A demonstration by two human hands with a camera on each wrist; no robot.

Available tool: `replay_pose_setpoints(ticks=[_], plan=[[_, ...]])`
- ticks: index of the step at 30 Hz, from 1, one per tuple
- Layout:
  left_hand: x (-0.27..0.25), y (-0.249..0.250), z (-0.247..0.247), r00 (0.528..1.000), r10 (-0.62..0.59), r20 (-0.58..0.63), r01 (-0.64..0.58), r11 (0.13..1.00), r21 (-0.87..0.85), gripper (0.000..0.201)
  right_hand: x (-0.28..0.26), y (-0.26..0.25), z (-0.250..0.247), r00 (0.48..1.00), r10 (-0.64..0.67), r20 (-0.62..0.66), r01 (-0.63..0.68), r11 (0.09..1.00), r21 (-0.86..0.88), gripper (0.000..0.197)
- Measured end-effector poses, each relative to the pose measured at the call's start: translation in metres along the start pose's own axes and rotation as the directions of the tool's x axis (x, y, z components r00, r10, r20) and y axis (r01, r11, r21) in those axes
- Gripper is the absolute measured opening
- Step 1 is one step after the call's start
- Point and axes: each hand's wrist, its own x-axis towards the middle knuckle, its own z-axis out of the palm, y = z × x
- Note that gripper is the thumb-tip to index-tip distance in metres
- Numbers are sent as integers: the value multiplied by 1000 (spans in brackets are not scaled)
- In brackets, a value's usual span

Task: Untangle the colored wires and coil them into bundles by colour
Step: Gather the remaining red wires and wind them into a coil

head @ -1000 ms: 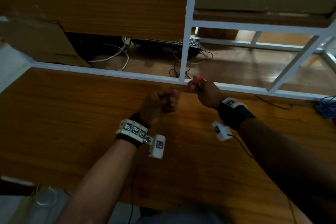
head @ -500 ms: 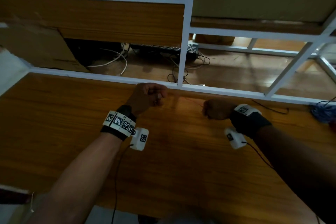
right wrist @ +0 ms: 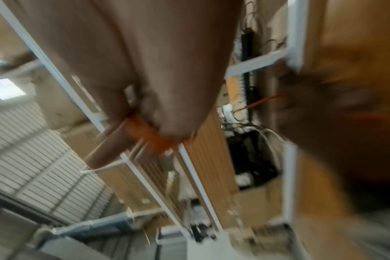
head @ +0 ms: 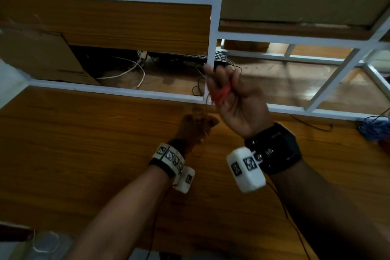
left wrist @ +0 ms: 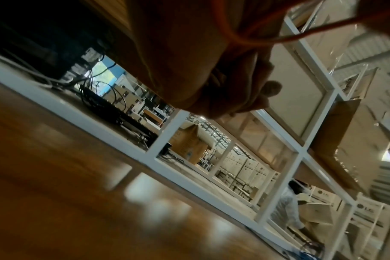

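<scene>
Red wire (head: pixel 220 94): thin, light, springy; right hand (head: pixel 238 103) clamps coil in curled fingers; left hand (head: pixel 195 130) pinches loose strand; grip near coil.

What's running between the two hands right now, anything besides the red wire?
Only a thin strand of the red wire, dropping from the coil in the right hand to the left hand below it. The head view shows nothing else there.

Dim light. Wood-grain counter (head: pixel 88 154), white metal frame (head: pixel 213 34) behind it. Keyboard (head: pixel 220 57) and loose cables (head: pixel 130 72) beyond. Cardboard boxes (left wrist: pixel 187 142) stacked farther back.
</scene>
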Motion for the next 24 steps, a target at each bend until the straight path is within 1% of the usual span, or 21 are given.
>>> replay_pose_setpoints(ticks=[1,2,3,4,5,6,7,8,9,10,11,12,13,14,15,17,18,19,21,22,24], plan=[[-7,-4,4,1000,6,10,-5,999,-33,10,6,-6,-1,986,-127,-111,126,992,-17,24],[-11,-11,5,1000,19,12,-18,998,-53,14,12,-13,-11,937,-286,-200,253,952,-175,23],[-16,-17,4,999,32,20,-31,998,-55,18,15,-20,-23,859,-464,-218,316,814,-488,20],[-19,-23,1,999,39,34,-37,998,-56,18,16,-26,-40,773,-621,-129,278,514,-811,17],[-22,-28,-3,997,51,58,-46,996,-73,17,14,-32,-60,735,-677,32,159,127,-979,17],[-25,-31,-7,995,68,79,-61,994,-85,16,9,-35,-80,784,-602,149,27,-207,-978,18],[-27,-32,-12,994,75,85,-68,994,-86,15,2,-35,-96,883,-452,130,-81,-418,-905,18],[-27,-34,-19,994,70,79,-64,995,-73,11,-8,-33,-110,954,-299,34,-137,-535,-834,16],[-28,-34,-26,996,57,65,-53,997,-53,10,-20,-30,-118,980,-179,-89,-177,-569,-803,16],[-26,-36,-32,998,34,61,-32,999,-35,16,-30,-26,-124,977,-85,-198,-210,-569,-795,19],[-25,-39,-38,997,-5,73,8,999,-41,22,-40,-19,-122,958,-2,-288,-240,-556,-795,24],[-22,-42,-42,994,-48,100,55,997,-63,22,-46,-12,-122,923,70,-378,-279,-551,-786,30],[-21,-45,-45,988,-88,129,99,991,-85,20,-52,-5,-117,875,147,-461,-318,-544,-777,37],[-19,-46,-46,982,-114,153,131,985,-108,17,-56,2,-113,821,228,-524,-359,-508,-783,39],[-18,-47,-46,975,-138,173,162,978,-133,15,-59,10,-108,768,319,-555,-387,-460,-799,34],[-18,-42,-44,962,-167,216,212,955,-206,19,-63,21,-101,715,453,-533,-420,-332,-845,37],[-18,-38,-44,958,-174,229,231,940,-251,25,-64,24,-100,709,487,-510,-455,-238,-858,34],[-17,-36,-44,955,-185,232,251,920,-300,32,-66,27,-99,709,518,-479,-505,-102,-857,25],[-15,-33,-49,949,-212,234,290,878,-382,53,-69,27,-96,726,572,-383,-589,228,-775,17],[-14,-33,-52,944,-221,244,308,857,-414,64,-70,25,-94,733,598,-324,-619,390,-682,12],[-13,-36,-56,933,-235,273,341,817,-465,84,-71,20,-85,774,615,-154,-612,661,-434,13]])
